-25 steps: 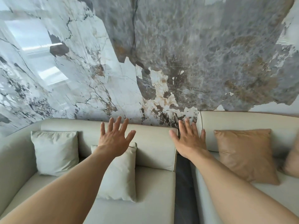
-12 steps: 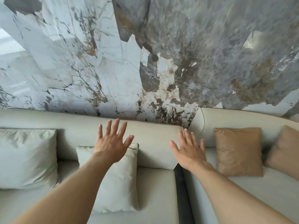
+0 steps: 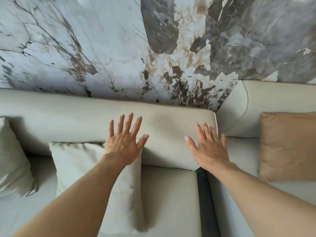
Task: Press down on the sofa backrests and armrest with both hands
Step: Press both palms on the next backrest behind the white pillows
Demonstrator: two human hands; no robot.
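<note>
A pale beige sofa backrest point(image 3: 71, 117) runs along the marble wall from the left edge to the middle. A second backrest point(image 3: 273, 100) belongs to the sofa section on the right. My left hand point(image 3: 124, 142) is spread flat in front of the left backrest, above a pale cushion. My right hand point(image 3: 208, 147) is spread at the right end of the same backrest, close to the gap between the two sections. Both hands hold nothing. Whether the palms touch the backrest, I cannot tell.
A pale cushion point(image 3: 89, 170) leans under my left forearm and another point(image 3: 12, 159) sits at the far left. A tan cushion point(image 3: 287, 144) rests on the right section. A dark gap point(image 3: 205, 202) separates the seats. The marble wall point(image 3: 119, 48) rises behind.
Both hands have moved forward toward the left backrest, the right one now over its right end. My view has come closer and tilted down, so the sofa fills more of the frame.
</note>
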